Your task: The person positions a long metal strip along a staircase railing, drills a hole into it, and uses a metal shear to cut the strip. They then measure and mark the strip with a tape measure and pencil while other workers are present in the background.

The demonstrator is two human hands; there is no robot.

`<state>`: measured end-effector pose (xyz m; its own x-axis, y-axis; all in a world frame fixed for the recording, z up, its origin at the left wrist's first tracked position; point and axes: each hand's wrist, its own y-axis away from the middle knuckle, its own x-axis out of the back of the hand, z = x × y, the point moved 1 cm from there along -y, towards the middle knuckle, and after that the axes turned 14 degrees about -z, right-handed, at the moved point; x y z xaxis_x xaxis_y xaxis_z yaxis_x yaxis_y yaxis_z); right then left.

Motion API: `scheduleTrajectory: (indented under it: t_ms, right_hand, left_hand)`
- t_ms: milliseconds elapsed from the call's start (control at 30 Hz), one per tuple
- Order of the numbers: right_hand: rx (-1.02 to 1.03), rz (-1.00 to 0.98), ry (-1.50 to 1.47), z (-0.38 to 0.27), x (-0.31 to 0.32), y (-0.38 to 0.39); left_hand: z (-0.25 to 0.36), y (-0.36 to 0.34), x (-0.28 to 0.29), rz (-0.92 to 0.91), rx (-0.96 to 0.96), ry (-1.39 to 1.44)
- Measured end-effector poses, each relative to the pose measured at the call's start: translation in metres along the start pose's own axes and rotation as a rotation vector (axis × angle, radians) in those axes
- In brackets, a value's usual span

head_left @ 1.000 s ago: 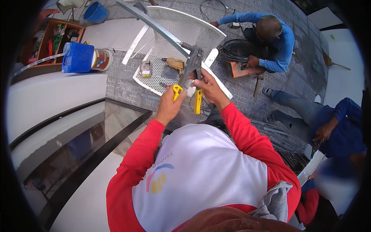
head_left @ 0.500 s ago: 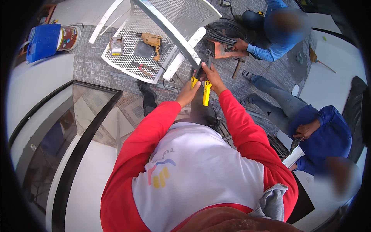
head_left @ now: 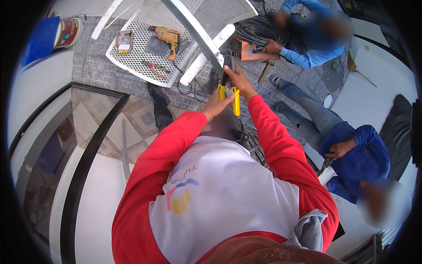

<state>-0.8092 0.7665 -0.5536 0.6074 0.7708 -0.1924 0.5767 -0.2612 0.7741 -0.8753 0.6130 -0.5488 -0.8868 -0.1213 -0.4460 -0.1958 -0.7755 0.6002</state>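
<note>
My left hand [head_left: 216,104] is closed on a yellow grip of a long dark hand tool [head_left: 230,58]. My right hand [head_left: 241,80] holds the same tool higher up, fingers wrapped round it by the second grip [head_left: 236,105]. The tool's head is at the lower end of a grey metal bar [head_left: 193,29], which slants over a white mesh chair [head_left: 136,44]; whether they touch I cannot tell. On the mesh lie a tan drill [head_left: 167,37], red-handled pliers [head_left: 154,68] and a small box [head_left: 124,42].
One co-worker [head_left: 303,55] in light blue handles a black coil [head_left: 251,31]; another [head_left: 351,163] in dark blue sits at right, legs outstretched. A hammer [head_left: 264,70] lies on the paving. A blue jug [head_left: 39,37] and bucket [head_left: 66,33] stand left, above a black frame [head_left: 92,160].
My view has shifted, so the chair appears higher and farther left. The tool has moved to the bar's lower end, and my right hand has risen relative to my left.
</note>
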Motion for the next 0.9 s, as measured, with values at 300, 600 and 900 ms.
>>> scheduleTrajectory:
  t_ms: [300,600,900]
  right_hand:
    - [-0.022,-0.02,0.09,-0.015,-0.004,0.004]
    - [0.032,0.096,0.372,-0.006,0.0,-0.008]
    - [-0.186,-0.044,0.315,-0.033,0.002,-0.012]
  left_hand:
    - [-0.002,-0.007,-0.002,-0.03,-0.097,0.075]
    - [-0.009,-0.014,-0.012,-0.03,-0.086,0.155]
    - [-0.001,-0.018,-0.025,-0.081,-0.037,0.277]
